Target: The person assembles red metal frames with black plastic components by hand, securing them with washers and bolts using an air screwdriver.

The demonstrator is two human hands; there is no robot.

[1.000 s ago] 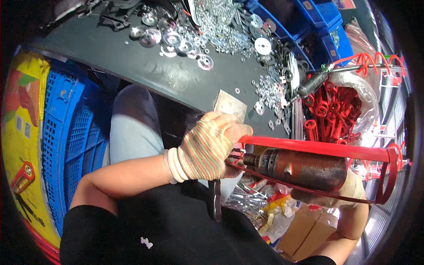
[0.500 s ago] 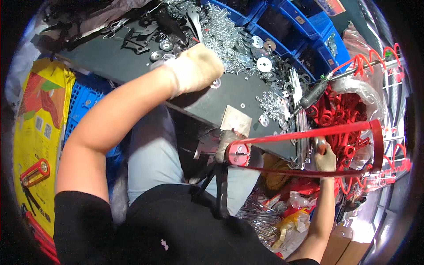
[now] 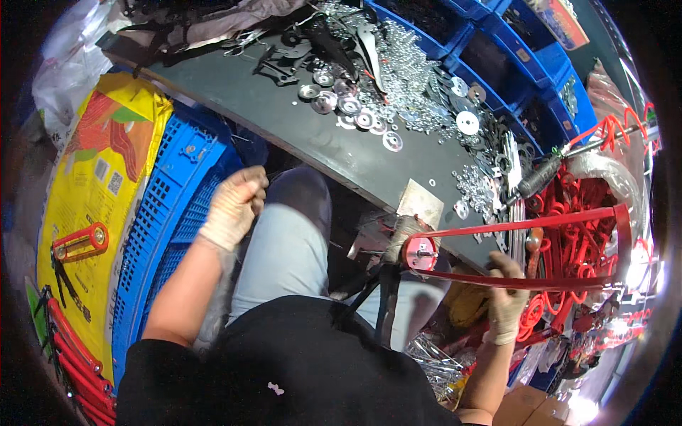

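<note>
A red caulking gun frame (image 3: pixel 526 228) with a pale disc (image 3: pixel 420 253) at its near end stands out to the right from a cloth-wrapped holder (image 3: pixel 399 240) at the bench edge. Its black handle and trigger (image 3: pixel 387 302) hang below, over my leg. My left hand (image 3: pixel 238 202), gloved, is off the bench beside my knee, its fingers curled together; whatever they hold, if anything, is hidden. My right hand (image 3: pixel 508 307), also gloved, is at the frame's lower rail, which crosses in front of it. Its fingers are loosely bent and apart, with nothing visible in them.
Metal discs (image 3: pixel 349 106) and a heap of springs (image 3: pixel 408 71) cover the back of the dark bench (image 3: pixel 249 99). Blue bins (image 3: pixel 497 57) stand beyond. Red frames (image 3: pixel 568 192) pile up at right, near an air tool (image 3: pixel 536 181). A blue crate (image 3: pixel 167 192) is at left.
My left hand has come back from the metal discs to beside my knee. My right hand has moved away from the orange-ended tool behind the frame. The view has shifted.
</note>
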